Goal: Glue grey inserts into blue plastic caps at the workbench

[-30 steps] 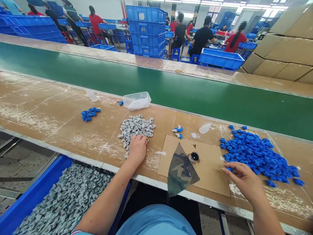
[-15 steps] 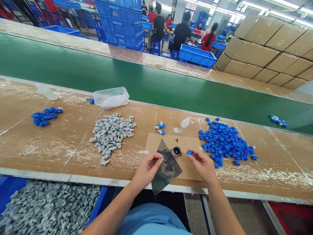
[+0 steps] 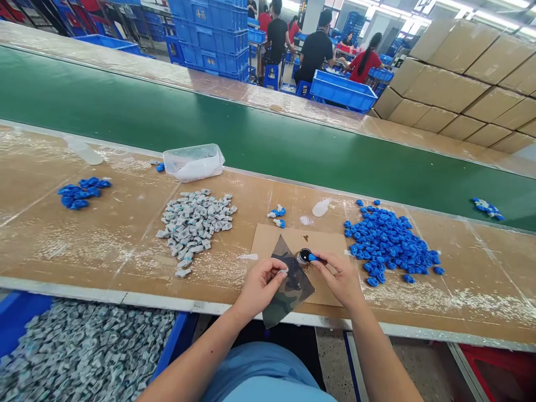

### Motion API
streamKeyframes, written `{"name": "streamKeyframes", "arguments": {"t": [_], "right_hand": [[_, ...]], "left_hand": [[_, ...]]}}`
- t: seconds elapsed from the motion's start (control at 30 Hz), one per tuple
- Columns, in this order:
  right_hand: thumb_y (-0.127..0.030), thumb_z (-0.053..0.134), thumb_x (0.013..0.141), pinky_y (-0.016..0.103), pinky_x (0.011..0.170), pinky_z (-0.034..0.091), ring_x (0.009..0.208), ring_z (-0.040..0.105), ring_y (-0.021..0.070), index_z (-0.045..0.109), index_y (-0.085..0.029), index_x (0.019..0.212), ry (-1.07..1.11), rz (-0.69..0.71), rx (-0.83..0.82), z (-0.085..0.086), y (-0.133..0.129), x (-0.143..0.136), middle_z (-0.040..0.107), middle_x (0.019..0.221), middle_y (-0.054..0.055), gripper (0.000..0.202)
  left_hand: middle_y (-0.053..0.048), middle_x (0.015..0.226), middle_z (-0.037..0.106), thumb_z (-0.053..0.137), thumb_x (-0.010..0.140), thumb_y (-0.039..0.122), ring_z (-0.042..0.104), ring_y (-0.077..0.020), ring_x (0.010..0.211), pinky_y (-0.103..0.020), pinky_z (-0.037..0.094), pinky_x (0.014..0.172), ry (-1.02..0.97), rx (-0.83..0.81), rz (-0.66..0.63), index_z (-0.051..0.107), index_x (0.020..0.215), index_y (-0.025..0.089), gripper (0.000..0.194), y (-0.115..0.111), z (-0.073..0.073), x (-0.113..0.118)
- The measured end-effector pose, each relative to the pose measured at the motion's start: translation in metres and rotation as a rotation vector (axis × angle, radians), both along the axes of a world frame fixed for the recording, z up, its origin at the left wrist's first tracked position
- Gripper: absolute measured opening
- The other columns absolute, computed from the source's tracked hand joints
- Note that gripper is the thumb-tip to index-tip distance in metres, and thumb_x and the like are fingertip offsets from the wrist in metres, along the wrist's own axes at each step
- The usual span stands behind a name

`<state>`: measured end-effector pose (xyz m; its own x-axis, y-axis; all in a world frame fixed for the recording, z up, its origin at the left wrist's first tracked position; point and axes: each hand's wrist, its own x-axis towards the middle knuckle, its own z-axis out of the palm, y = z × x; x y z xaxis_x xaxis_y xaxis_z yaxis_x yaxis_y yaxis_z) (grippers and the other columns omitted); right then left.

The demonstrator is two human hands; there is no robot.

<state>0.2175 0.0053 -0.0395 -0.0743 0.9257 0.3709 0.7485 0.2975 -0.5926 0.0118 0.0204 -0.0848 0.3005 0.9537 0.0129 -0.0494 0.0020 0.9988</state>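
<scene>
My left hand (image 3: 263, 283) pinches a small pale grey piece (image 3: 283, 271) above a camouflage cloth (image 3: 288, 285). Between the fingers of my right hand (image 3: 340, 277) is a small blue piece (image 3: 313, 257), its tip at the rim of a little round pot of dark liquid (image 3: 305, 255). Pot and cloth are on a cardboard sheet (image 3: 330, 241). Grey pieces (image 3: 196, 220) lie heaped to the left, and blue pieces (image 3: 389, 240) to the right. A few blue-and-white pieces (image 3: 278, 212) sit behind the cardboard.
A clear plastic tub (image 3: 195, 163) stands near the green belt (image 3: 259, 139) beyond the table. Small blue pieces (image 3: 81, 192) lie at the far left. A blue bin of grey pieces (image 3: 178, 338) is below the table edge. Several people sit in the background.
My right hand has moved left, bringing the blue piece to the pot. My left hand has shifted slightly right with its grey piece. The view has tilted down a little.
</scene>
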Motion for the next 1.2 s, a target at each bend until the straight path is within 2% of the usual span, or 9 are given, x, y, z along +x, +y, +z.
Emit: {"name": "streamKeyframes", "arguments": {"t": [0.17, 0.33, 0.5, 0.6, 0.73, 0.8, 0.9, 1.0, 1.2], "right_hand": [[-0.026, 0.055, 0.089, 0.025, 0.072, 0.056, 0.081, 0.069, 0.0156, 0.071, -0.024, 0.098, -0.033, 0.012, 0.032, 0.003, 0.000, -0.001, 0.073, 0.089, 0.003, 0.019], [-0.027, 0.056, 0.087, 0.026, 0.068, 0.056, 0.077, 0.068, 0.0161, 0.072, -0.026, 0.096, 0.000, -0.008, -0.014, 0.005, -0.003, 0.002, 0.073, 0.086, 0.003, 0.018], [-0.029, 0.061, 0.083, 0.030, 0.072, 0.057, 0.080, 0.069, 0.0181, 0.073, -0.026, 0.094, 0.162, -0.027, -0.096, 0.006, -0.014, -0.003, 0.074, 0.090, 0.004, 0.017], [-0.028, 0.062, 0.082, 0.029, 0.071, 0.058, 0.075, 0.068, 0.0163, 0.072, -0.024, 0.097, 0.249, 0.044, -0.157, 0.006, -0.021, -0.014, 0.073, 0.090, 0.005, 0.018], [-0.025, 0.062, 0.083, 0.027, 0.071, 0.057, 0.078, 0.068, 0.0155, 0.071, -0.024, 0.098, 0.275, 0.124, -0.167, 0.006, -0.023, -0.026, 0.073, 0.090, 0.004, 0.018], [-0.025, 0.062, 0.084, 0.027, 0.072, 0.057, 0.080, 0.069, 0.0156, 0.072, -0.024, 0.097, 0.273, 0.153, -0.144, 0.006, -0.022, -0.027, 0.074, 0.090, 0.004, 0.017], [-0.028, 0.061, 0.085, 0.026, 0.073, 0.057, 0.080, 0.069, 0.0152, 0.073, -0.025, 0.094, 0.252, 0.210, -0.125, 0.009, -0.021, -0.025, 0.074, 0.087, 0.003, 0.015], [-0.032, 0.061, 0.086, 0.025, 0.066, 0.056, 0.072, 0.068, 0.0143, 0.074, -0.026, 0.092, 0.207, 0.238, -0.138, 0.012, -0.022, -0.022, 0.074, 0.079, 0.003, 0.016], [-0.033, 0.062, 0.085, 0.025, 0.061, 0.055, 0.064, 0.067, 0.0139, 0.074, -0.029, 0.094, 0.235, 0.145, -0.117, 0.002, -0.030, -0.024, 0.073, 0.073, 0.001, 0.016]], "left_hand": [[-0.006, 0.088, 0.065, 0.061, 0.079, 0.028, 0.060, -0.0159, 0.080, -0.028, 0.050, 0.074, 0.016, 0.054, 0.003, 0.066, 0.085, 0.019, 0.012, 0.000, -0.002, -0.001], [-0.007, 0.089, 0.068, 0.060, 0.080, 0.029, 0.062, -0.0177, 0.085, -0.031, 0.051, 0.079, 0.015, 0.077, 0.007, 0.069, 0.084, 0.019, 0.013, 0.001, 0.003, -0.004], [-0.006, 0.092, 0.069, 0.066, 0.076, 0.033, 0.064, -0.0173, 0.085, -0.031, 0.052, 0.080, -0.063, -0.132, -0.024, 0.067, 0.093, 0.019, 0.022, -0.001, 0.013, -0.002], [-0.005, 0.090, 0.069, 0.072, 0.070, 0.034, 0.064, -0.0171, 0.088, -0.032, 0.053, 0.082, -0.126, -0.230, -0.033, 0.062, 0.096, 0.018, 0.032, -0.005, 0.015, 0.003], [-0.004, 0.088, 0.069, 0.073, 0.070, 0.034, 0.065, -0.0167, 0.088, -0.033, 0.054, 0.083, -0.177, -0.279, -0.084, 0.059, 0.096, 0.018, 0.033, -0.009, 0.014, 0.007], [-0.005, 0.088, 0.069, 0.071, 0.072, 0.034, 0.066, -0.0172, 0.088, -0.033, 0.054, 0.082, -0.169, -0.263, -0.116, 0.059, 0.096, 0.018, 0.031, -0.009, 0.015, 0.006], [-0.006, 0.090, 0.069, 0.067, 0.076, 0.030, 0.066, -0.0176, 0.087, -0.033, 0.054, 0.082, -0.083, -0.150, -0.158, 0.061, 0.096, 0.018, 0.025, -0.009, 0.019, 0.002], [-0.006, 0.089, 0.069, 0.064, 0.079, 0.027, 0.066, -0.0167, 0.084, -0.031, 0.053, 0.080, -0.001, -0.038, -0.177, 0.062, 0.093, 0.018, 0.017, -0.009, 0.025, 0.000], [-0.006, 0.085, 0.068, 0.067, 0.076, 0.030, 0.065, -0.0155, 0.079, -0.028, 0.054, 0.075, -0.073, -0.106, -0.083, 0.061, 0.085, 0.017, 0.017, -0.016, 0.027, 0.009]]}}
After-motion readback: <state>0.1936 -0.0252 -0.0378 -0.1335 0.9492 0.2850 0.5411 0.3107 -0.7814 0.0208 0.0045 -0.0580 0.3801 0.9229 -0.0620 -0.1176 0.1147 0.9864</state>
